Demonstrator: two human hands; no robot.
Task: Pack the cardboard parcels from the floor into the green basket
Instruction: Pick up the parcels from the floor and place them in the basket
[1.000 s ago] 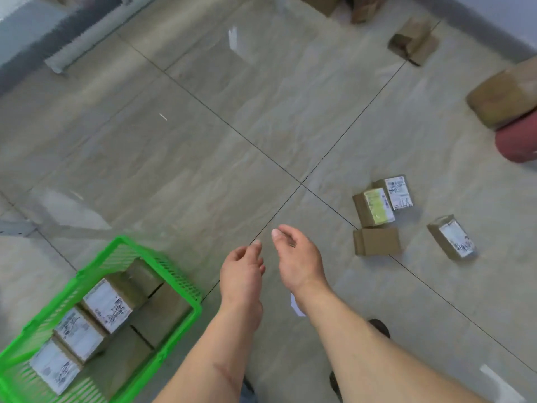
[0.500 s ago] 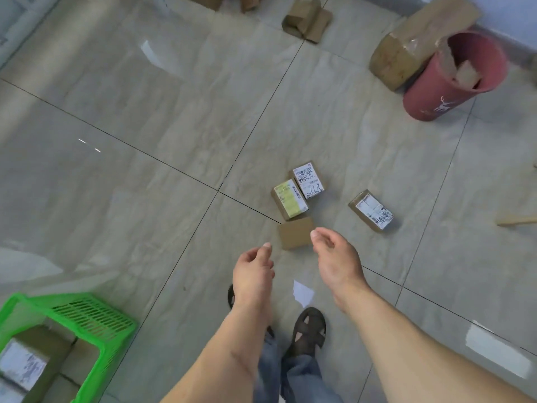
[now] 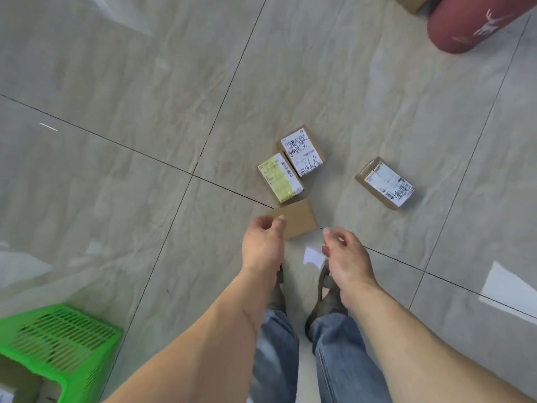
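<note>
Basket (image 3: 62, 341): green, cut off at the corner.
Plain parcel (image 3: 299, 218): brown, partly behind left hand (image 3: 263, 245).
Both hands: loosely curled, empty; right hand (image 3: 347, 258).

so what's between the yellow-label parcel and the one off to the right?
Only bare floor tile between the yellow-label parcel and the right-hand parcel, in the head view.

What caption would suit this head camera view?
Both empty hands, left and right, reach toward four parcels on the floor; green basket behind.
</note>
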